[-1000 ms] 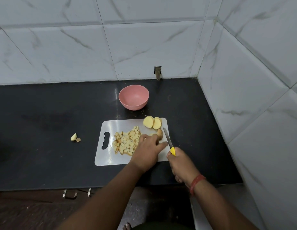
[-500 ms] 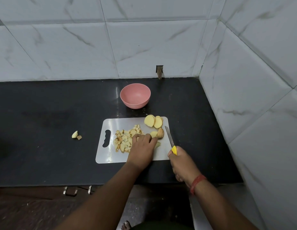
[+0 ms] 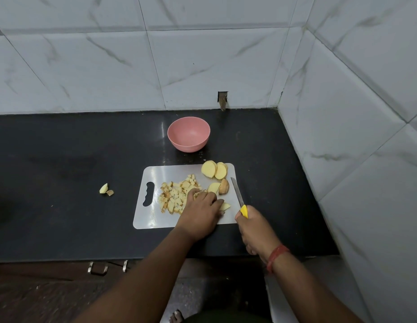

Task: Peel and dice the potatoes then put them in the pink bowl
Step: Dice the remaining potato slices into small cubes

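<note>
On the black bench (image 3: pixel 63 217), left hand (image 3: pixel 200 212) fingers rest flat on diced potatoes (image 3: pixel 177 197) while right hand (image 3: pixel 254 227) grips the knife (image 3: pixel 239 199).

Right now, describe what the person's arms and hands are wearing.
Both forearms are bare, with no sleeves reaching into view. The left hand carries no ring, watch or glove that the picture shows. The right hand is also ungloved; round its wrist sits a red-orange thread band, wound in several strands. No other jewellery or markings are visible.
</note>
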Demonstrator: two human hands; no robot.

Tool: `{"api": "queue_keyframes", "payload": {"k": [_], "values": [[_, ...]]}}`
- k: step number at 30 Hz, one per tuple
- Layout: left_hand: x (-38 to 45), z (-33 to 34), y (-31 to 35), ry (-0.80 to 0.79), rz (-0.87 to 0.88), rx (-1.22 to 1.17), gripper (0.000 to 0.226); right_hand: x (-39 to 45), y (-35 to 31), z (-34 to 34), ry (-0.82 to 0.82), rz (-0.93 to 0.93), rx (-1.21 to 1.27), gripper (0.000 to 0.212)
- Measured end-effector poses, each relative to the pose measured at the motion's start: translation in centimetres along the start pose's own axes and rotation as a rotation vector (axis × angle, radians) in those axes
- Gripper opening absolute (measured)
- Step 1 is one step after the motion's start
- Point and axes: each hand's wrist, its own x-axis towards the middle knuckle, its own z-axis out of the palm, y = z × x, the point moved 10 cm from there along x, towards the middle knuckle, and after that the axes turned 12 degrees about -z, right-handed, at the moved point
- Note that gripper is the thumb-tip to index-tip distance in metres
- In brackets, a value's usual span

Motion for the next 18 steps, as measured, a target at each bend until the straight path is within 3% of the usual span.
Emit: {"api": "queue_keyframes", "payload": {"k": [10, 14, 18], "values": [[-0.6, 0.1, -0.3, -0.035, -0.043, 0.051, 0.063, -0.4, -0.5, -0.2, -0.008, 0.005, -0.020, 0.025], [-0.8, 0.5, -0.5, -0.060, -0.019, 0.019, 0.053, -0.7, -0.4, -0.1, -0.015, 0.030, -0.032, 0.024], [-0.1, 0.2, -0.5, -0.043, -0.117, -0.028, 0.042, -1.3, -0.8, 0.4, -0.091, 0.031, -0.175, 0.015]]}}
